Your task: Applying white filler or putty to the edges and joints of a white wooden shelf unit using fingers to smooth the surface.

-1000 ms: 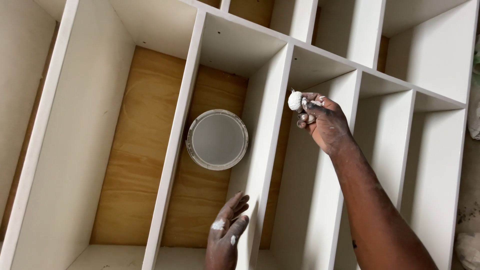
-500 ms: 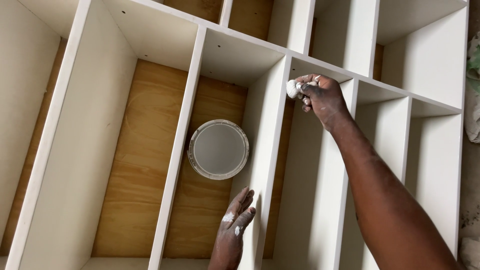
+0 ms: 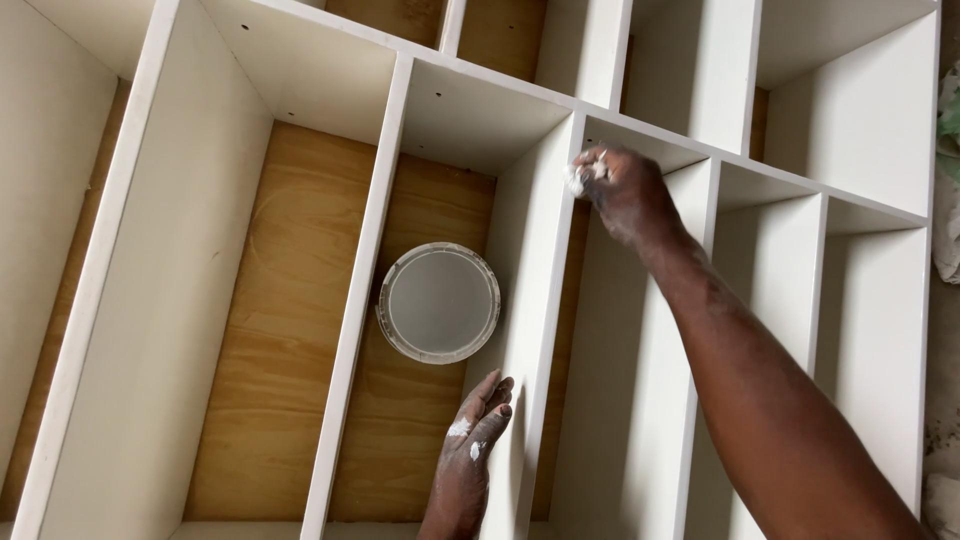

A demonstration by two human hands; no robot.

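A white cabinet [image 3: 700,130] with many compartments lies on its back, its plywood back panel [image 3: 270,330] showing bare wood at the bottom of the open bays. The right hand [image 3: 622,188] is closed around a small white wad [image 3: 577,180], probably a cloth or sponge loaded with filler or paint, though what it is exactly cannot be told. It presses the wad against the front edge of an upright divider [image 3: 548,300], right where that divider meets the long cross rail [image 3: 500,78]. The left hand [image 3: 472,440] lies open and flat against the side of the same divider, lower down, fingers together and smeared with white; it holds nothing and seems to brace the panel. A round tub [image 3: 438,302] of white material sits on the plywood in the bay just left of the divider, close to the left hand and well within reach.

Judging from this, the step in hand is working white material into the joint. To do it well, the wad should be kept flat on the narrow edge and drawn along it with even pressure, so nothing spills down the side faces; the corner joint wants a short dab and wipe rather than a heavy smear. The bracing hand should stay clear of the freshly coated edge
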